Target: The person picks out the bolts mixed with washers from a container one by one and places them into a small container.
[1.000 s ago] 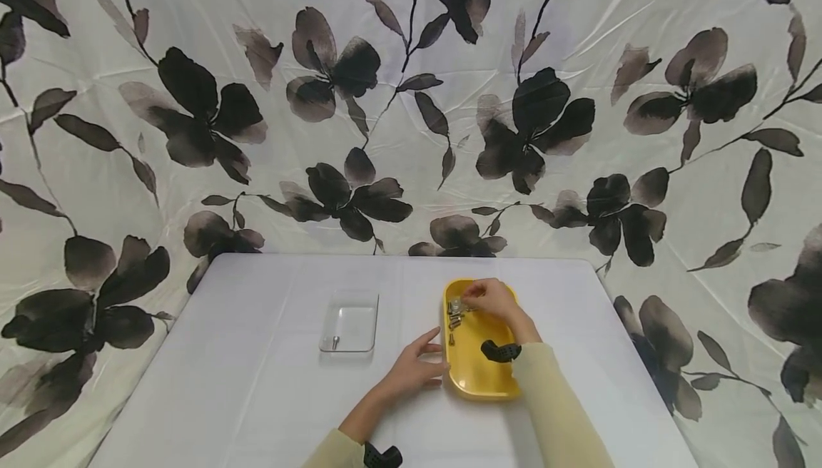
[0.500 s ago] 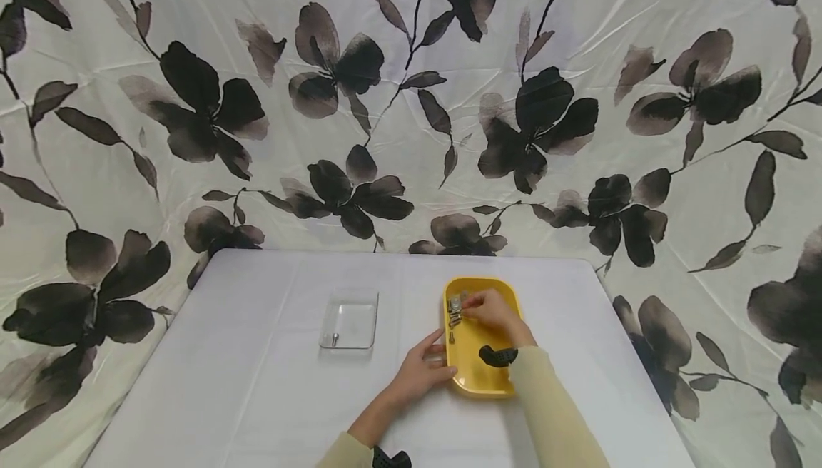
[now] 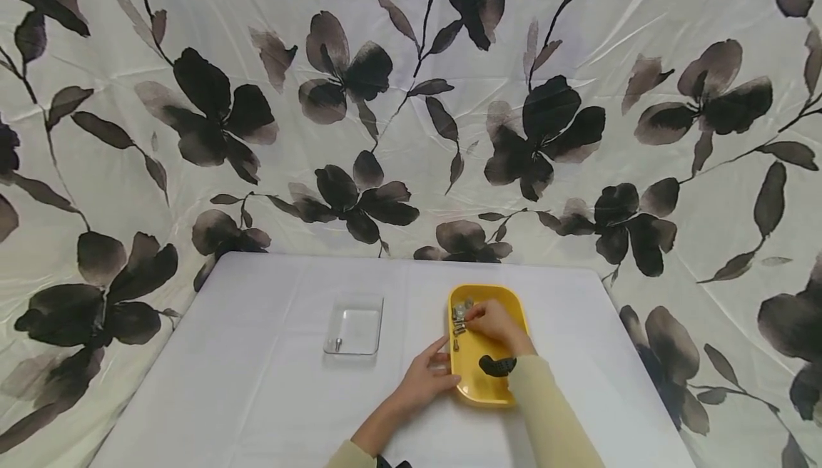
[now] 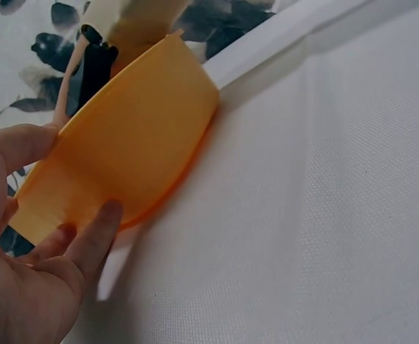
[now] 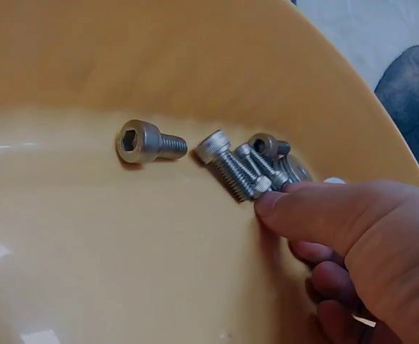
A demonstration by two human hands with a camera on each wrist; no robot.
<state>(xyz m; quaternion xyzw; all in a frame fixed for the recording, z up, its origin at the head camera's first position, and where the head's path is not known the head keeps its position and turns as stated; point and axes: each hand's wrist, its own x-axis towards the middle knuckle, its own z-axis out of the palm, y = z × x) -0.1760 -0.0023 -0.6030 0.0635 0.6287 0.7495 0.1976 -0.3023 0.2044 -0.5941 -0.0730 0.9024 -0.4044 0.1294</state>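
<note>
Right hand (image 3: 491, 322) shifted nearer | touches bolts (image 5: 242, 168) in yellow tray (image 3: 472, 386) | left hand (image 3: 427, 379) relaxed against tray

A clear plastic tray (image 3: 354, 325) sits on the white-covered counter (image 3: 257, 382), one small bolt (image 3: 337, 344) at its seven o'clock corner. Floral cloth (image 3: 411, 97) hangs behind.

Yellow tray (image 3: 497, 389), long with round corners, flat on the white table, held at its left edge. Little pile of shiny silver bolts (image 5: 249, 168) at the far end of the tray, lying on their sides, touching each other. One short bolt (image 5: 148, 142) just beside the pile, alone, hex hole in its round head.
</note>
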